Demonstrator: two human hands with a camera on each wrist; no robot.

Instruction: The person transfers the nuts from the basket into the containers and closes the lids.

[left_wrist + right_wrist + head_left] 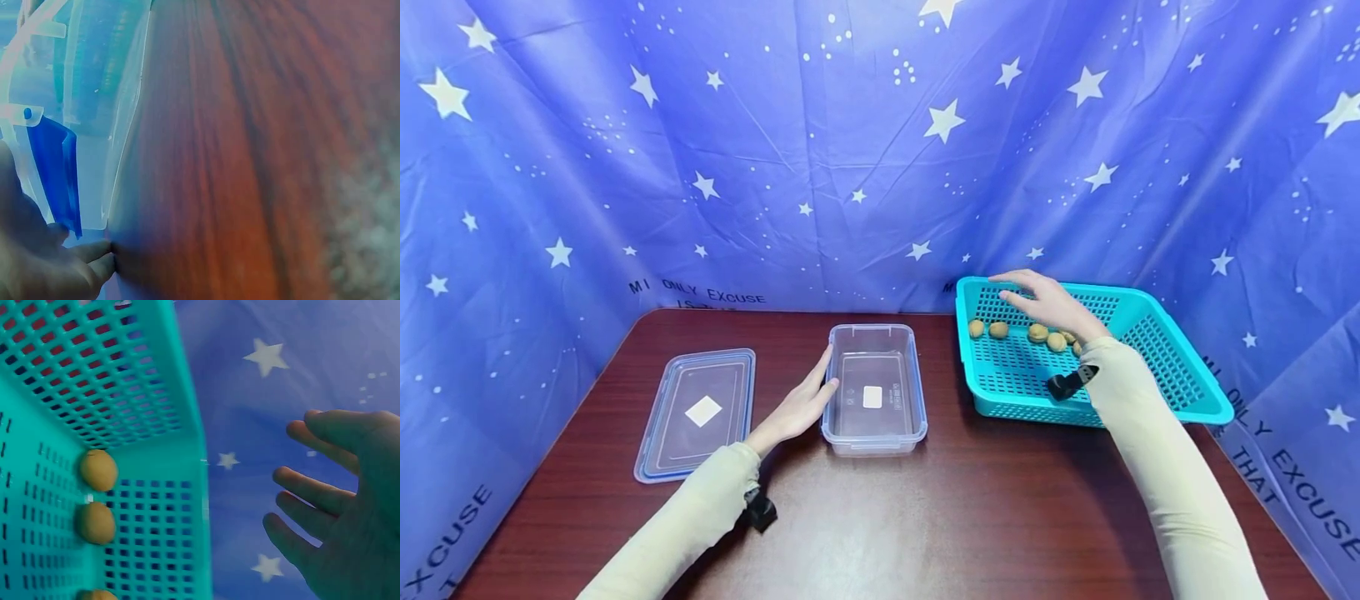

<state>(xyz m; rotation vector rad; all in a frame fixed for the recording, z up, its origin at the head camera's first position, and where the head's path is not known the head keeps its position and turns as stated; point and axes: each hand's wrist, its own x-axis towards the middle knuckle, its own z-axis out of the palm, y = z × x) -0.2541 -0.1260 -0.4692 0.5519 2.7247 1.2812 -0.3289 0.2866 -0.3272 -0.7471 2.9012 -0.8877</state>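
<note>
My left hand (799, 407) rests against the left side of a clear plastic food container (875, 433), its fingers straight along the wall. The left wrist view shows that hand (56, 262) by the container's blue latch flap (56, 169). My right hand (1051, 304) is above the far part of a turquoise plastic basket (992, 408), fingers extended and holding nothing. Several round brown walnuts (1037, 332) lie on the basket floor, some partly hidden by the right arm. In the right wrist view, the hand (337, 487) is apart from the walnuts (99, 470).
The container's clear lid (700, 450), with blue edging and a white label, lies flat at the left on the dark red wooden table (865, 533). A blue star-patterned curtain (820, 150) hangs behind the table and along both sides. Black straps sit at both wrists.
</note>
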